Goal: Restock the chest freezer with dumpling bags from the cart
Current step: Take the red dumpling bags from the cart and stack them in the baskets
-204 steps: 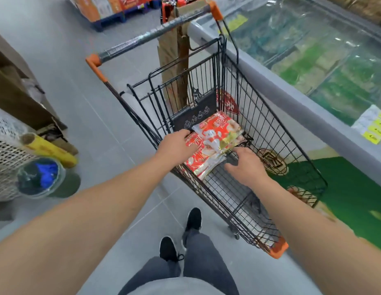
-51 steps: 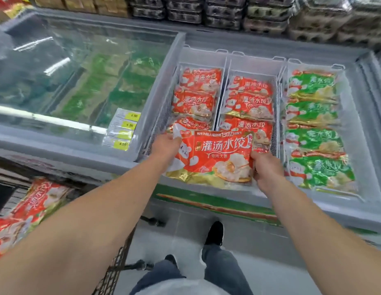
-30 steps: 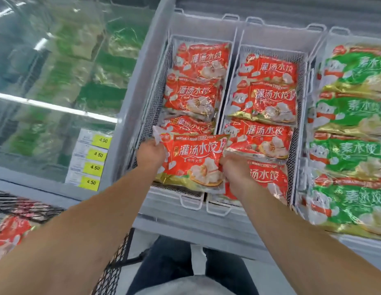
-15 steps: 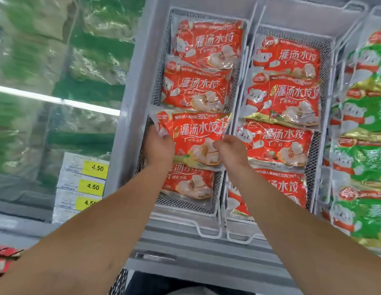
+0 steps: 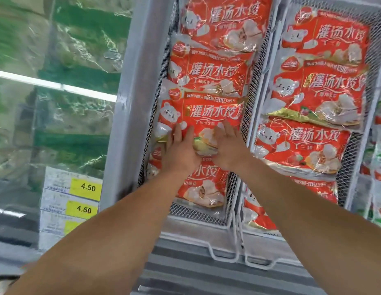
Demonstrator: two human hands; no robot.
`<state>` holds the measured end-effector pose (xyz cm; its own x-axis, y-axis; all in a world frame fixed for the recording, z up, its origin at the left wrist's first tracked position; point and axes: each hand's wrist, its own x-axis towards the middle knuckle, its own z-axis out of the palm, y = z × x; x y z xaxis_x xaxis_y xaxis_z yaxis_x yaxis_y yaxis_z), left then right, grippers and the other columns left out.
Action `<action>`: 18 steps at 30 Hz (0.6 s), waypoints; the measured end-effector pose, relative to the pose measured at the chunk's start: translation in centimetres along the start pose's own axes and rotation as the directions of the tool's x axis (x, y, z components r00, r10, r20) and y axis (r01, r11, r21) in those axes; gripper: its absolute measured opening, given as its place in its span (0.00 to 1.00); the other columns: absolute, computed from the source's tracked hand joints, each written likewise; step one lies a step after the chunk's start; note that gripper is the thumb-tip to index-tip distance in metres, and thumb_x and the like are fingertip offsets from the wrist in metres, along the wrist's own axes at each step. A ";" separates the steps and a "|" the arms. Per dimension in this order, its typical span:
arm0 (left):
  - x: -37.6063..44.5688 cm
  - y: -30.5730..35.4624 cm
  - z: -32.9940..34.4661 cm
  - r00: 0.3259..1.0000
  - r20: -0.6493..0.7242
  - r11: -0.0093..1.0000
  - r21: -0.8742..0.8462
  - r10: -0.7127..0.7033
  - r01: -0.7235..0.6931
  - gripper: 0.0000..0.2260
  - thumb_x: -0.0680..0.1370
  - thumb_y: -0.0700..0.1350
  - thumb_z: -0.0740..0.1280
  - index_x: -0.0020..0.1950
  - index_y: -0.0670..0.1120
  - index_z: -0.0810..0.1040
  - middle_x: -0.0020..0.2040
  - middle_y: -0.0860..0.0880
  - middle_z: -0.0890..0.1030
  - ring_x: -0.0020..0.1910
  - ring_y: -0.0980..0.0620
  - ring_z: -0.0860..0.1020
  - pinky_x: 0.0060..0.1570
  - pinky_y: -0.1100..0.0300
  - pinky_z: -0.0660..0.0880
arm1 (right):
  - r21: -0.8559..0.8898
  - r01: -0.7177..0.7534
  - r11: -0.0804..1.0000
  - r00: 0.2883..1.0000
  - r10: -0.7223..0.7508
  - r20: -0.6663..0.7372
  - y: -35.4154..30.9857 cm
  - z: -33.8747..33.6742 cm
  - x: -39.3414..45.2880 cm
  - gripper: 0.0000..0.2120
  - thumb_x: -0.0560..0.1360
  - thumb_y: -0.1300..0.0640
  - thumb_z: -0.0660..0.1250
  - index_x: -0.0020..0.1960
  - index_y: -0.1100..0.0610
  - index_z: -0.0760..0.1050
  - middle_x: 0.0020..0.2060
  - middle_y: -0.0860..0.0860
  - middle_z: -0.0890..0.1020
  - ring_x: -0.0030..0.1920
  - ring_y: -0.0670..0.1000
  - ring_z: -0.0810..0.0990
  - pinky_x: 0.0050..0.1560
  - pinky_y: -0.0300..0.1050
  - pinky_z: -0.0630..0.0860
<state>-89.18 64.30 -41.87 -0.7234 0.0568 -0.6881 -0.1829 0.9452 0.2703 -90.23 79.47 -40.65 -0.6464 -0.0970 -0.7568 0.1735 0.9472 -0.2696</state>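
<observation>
- While both forearms reach in from the lower edge toward twelve o'clock, the left hand (image 5: 181, 152) and the right hand (image 5: 229, 149) lie side by side on one red dumpling bag (image 5: 204, 116), palms down.
- The left hand's fingers (image 5: 178, 133) are straight and spread flat on the bag's lower left part; nothing is curled round the packet.
- The right hand's fingers (image 5: 228, 129) are likewise straight, pressing the lower right part, just beside the picture of dumplings printed there.
- That bag sits in the left wire basket (image 5: 164, 67) of the chest freezer (image 5: 130, 103), overlapping a red bag at its twelve o'clock (image 5: 208, 71) and lying over another at its six o'clock (image 5: 203, 186).
- Its front bears large white characters 灌汤水饺, a white cartoon bear at nine o'clock, a round red logo in the upper left corner, and a line of small print that includes "130亿".
- The right wire basket (image 5: 255, 67), at three o'clock of the hands, holds more red bags (image 5: 317, 96) with the same 灌汤水饺 lettering and bear.
- At seven o'clock of the hands, yellow price tags (image 5: 86, 187) on the glass lid (image 5: 57, 60) read "4.50" twice; the small print beside them is too blurred to read.
- Under that lid, green packets show dimly.
</observation>
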 end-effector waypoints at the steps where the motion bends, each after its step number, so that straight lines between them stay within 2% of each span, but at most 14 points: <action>1: -0.4 -0.1 0.7 1.000 0.006 1.000 0.001 -0.011 0.011 0.42 0.76 0.50 0.68 0.81 0.56 0.44 0.82 0.47 0.42 0.80 0.39 0.45 0.75 0.35 0.50 | -0.017 -0.014 1.000 1.000 0.014 0.026 -0.1 0.5 -0.1 0.47 0.73 0.58 0.70 0.81 0.55 0.43 0.80 0.53 0.39 0.80 0.61 0.40 0.78 0.52 0.49; 4: -0.9 -0.4 1.4 1.000 0.008 1.000 0.005 -0.024 0.024 0.43 0.75 0.49 0.69 0.80 0.57 0.42 0.82 0.48 0.42 0.80 0.41 0.44 0.75 0.33 0.47 | -0.039 -0.005 0.999 1.000 0.006 0.022 0.0 1.2 -0.5 0.48 0.74 0.62 0.69 0.81 0.54 0.39 0.80 0.52 0.36 0.79 0.60 0.38 0.78 0.52 0.47; 7: -0.3 -0.7 0.5 1.000 0.002 1.000 -0.002 -0.007 0.007 0.41 0.76 0.49 0.68 0.80 0.59 0.45 0.82 0.49 0.44 0.80 0.41 0.45 0.75 0.32 0.48 | -0.021 0.013 1.000 1.000 -0.012 0.029 0.3 0.5 -0.3 0.47 0.74 0.62 0.69 0.82 0.53 0.42 0.80 0.51 0.38 0.80 0.60 0.40 0.78 0.51 0.47; 10: -0.2 -0.6 0.3 1.000 -0.015 0.999 -0.037 -0.009 0.008 0.34 0.78 0.49 0.65 0.80 0.57 0.51 0.82 0.49 0.47 0.80 0.41 0.48 0.75 0.32 0.49 | -0.024 0.028 0.999 1.000 -0.027 0.012 0.6 0.2 -0.3 0.43 0.75 0.62 0.69 0.81 0.53 0.48 0.81 0.52 0.44 0.80 0.60 0.44 0.78 0.51 0.49; 13: -0.5 -0.7 0.4 0.994 -0.108 0.997 -0.083 -0.011 0.002 0.24 0.80 0.51 0.60 0.77 0.55 0.62 0.80 0.48 0.57 0.79 0.40 0.54 0.75 0.34 0.55 | -0.003 0.059 0.998 0.997 -0.059 -0.051 0.8 0.2 -1.0 0.38 0.74 0.61 0.68 0.80 0.54 0.54 0.80 0.55 0.53 0.79 0.61 0.52 0.78 0.51 0.55; 16: -1.2 -1.0 0.0 0.990 -0.140 0.988 -0.155 -0.015 -0.007 0.22 0.81 0.52 0.59 0.75 0.51 0.68 0.77 0.47 0.66 0.75 0.41 0.63 0.73 0.40 0.63 | -0.006 0.086 0.996 0.991 -0.086 -0.103 0.9 0.6 -2.0 0.36 0.75 0.59 0.67 0.80 0.56 0.56 0.77 0.56 0.61 0.77 0.61 0.58 0.76 0.52 0.61; 18: -2.4 -1.1 -0.5 0.982 -0.187 0.980 -0.197 -0.003 -0.034 0.20 0.81 0.51 0.59 0.72 0.48 0.71 0.71 0.47 0.74 0.68 0.42 0.72 0.68 0.43 0.70 | -0.003 0.103 0.995 0.984 -0.103 -0.143 1.1 0.9 -3.0 0.33 0.76 0.58 0.66 0.79 0.57 0.60 0.73 0.55 0.66 0.73 0.61 0.63 0.72 0.53 0.67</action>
<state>-87.58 62.98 -40.24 -0.8344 -0.0071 -0.5511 -0.2855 0.8609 0.4212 -87.39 80.50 -39.22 -0.7605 -0.1489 -0.6320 0.1038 0.9330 -0.3447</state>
